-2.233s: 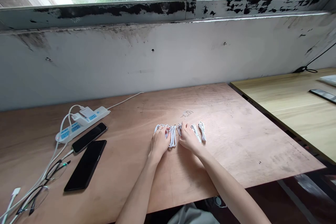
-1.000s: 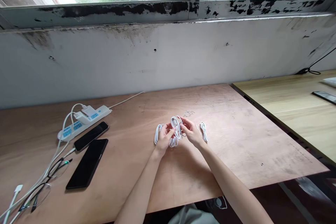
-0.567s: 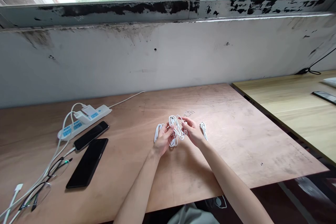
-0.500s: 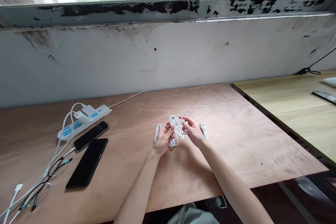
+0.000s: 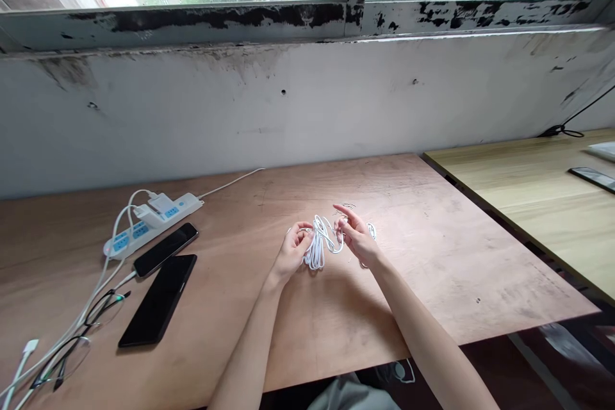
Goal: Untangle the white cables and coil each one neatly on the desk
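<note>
Narrow two-handed grip (image 5: pixel 290 250) on white cable (image 5: pixel 317 238)

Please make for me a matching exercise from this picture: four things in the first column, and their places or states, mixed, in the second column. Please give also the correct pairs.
First column
1. Looped white cable
2. Power strip
3. Eyeglasses
4. Black cord

Second column
A. at the back edge of the lighter table
B. toward the picture's lower left corner
C. between the left hand and the right hand
D. with white adapters plugged in

Pairs: 1-C, 2-D, 3-B, 4-A
</note>
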A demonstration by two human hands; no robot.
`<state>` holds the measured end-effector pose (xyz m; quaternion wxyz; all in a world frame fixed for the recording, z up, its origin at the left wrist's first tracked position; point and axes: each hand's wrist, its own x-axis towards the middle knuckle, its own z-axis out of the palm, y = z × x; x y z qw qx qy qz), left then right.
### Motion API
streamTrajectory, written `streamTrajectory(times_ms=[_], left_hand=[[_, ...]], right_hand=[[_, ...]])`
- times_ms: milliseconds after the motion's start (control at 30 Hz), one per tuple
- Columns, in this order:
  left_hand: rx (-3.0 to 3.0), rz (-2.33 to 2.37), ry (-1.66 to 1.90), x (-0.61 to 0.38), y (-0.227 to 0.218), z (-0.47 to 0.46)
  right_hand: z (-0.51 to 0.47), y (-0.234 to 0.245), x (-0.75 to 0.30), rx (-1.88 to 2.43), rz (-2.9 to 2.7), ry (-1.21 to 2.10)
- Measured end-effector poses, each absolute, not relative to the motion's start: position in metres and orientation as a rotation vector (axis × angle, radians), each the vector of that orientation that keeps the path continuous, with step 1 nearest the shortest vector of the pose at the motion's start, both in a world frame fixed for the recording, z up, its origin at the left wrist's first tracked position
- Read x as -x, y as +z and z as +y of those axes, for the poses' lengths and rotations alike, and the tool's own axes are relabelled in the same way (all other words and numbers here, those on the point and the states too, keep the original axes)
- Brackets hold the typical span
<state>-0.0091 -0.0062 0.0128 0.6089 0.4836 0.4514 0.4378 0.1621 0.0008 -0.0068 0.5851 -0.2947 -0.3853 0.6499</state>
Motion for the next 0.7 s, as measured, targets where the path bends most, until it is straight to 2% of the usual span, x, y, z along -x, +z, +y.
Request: streamTrajectory(times_ms=[233, 333, 567, 700], left_hand=[[-1.576, 1.386, 0.913, 0.02, 0.008, -0.003], [-1.641, 1.388, 0.956, 0.022, 0.016, -0.002], [-1.227, 0.952, 0.824, 0.034, 0.027, -0.002], [-0.909, 0.823, 0.934, 0.041, 0.032, -0.002]], right_hand=[[0.01, -0.003, -0.172, 0.778, -0.781, 1.228], [0.014, 0.0, -0.183, 0.797, -0.668, 1.126], [0.018, -0.005, -0.199, 0.87, -0.566, 0.916], [0.018, -0.006, -0.202, 0.923, -0.519, 0.809]])
